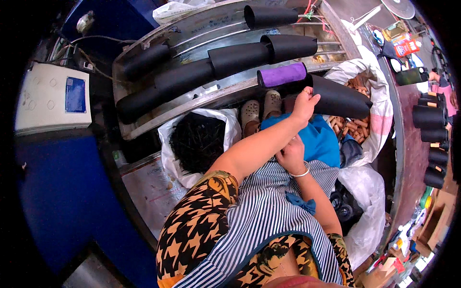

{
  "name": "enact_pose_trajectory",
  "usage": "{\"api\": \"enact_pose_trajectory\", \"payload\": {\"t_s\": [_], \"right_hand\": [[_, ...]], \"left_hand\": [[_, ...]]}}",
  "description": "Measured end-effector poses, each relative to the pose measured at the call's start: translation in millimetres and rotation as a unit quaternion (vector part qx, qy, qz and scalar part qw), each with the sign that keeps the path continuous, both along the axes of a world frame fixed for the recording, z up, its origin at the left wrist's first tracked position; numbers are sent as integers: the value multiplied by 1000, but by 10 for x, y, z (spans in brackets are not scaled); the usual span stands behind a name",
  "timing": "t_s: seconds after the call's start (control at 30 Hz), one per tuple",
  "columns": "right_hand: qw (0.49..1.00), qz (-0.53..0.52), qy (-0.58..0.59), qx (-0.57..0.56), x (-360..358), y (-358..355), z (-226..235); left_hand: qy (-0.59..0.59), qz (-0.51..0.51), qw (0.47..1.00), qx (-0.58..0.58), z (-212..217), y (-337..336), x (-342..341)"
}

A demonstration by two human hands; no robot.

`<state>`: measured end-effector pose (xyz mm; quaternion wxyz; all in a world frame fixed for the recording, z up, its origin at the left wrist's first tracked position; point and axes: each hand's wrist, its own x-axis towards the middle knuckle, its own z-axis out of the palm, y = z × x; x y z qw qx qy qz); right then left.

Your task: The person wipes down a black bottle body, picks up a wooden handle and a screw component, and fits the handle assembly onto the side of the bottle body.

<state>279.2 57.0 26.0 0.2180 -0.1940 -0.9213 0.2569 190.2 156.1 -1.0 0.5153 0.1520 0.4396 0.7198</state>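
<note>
My left hand reaches forward with its fingers pinched at the left end of a black rolled sheet tube. The tube lies above a white sack of brown wooden-looking pegs. Close to my body, my right hand is closed beneath my left forearm, beside a blue cloth on my lap. What its fingers hold, if anything, is hidden. Just beyond my left hand a purple-covered roll sits at the edge of a metal-lined trough.
Several black tubes lie along rods in the trough. A white bag of black strips stands at left, a clear bag with black round parts at right. A blue cabinet fills the left; more black tubes rest on the right-hand table.
</note>
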Motion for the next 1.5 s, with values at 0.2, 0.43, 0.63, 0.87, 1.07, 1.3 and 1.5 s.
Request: {"api": "enact_pose_trajectory", "payload": {"t_s": [0.2, 0.43, 0.63, 0.87, 1.07, 1.3, 1.5], "right_hand": [[999, -45, -15, 8, 74, 24, -5], [999, -27, -41, -6, 135, 41, -33], [1000, 4, 7, -11, -17, 6, -145], [998, 37, -56, 16, -140, 0, -5], [997, 17, -75, 20, -155, 34, 19], [996, 15, -91, 8, -217, 88, 57], [998, 6, -70, -10, -256, 106, 75]], "left_hand": [[-57, -16, 998, -5, -336, 191, 251], [-161, -46, 985, 32, -337, 68, 253], [-156, -51, 986, 39, -252, -134, 59], [-231, -8, 972, 32, -433, -366, -216], [-255, 50, 960, 109, -120, -581, -831], [-43, 218, 969, 109, 348, -173, -2849], [-50, 254, 966, 4, -392, 2, -4101]]}}
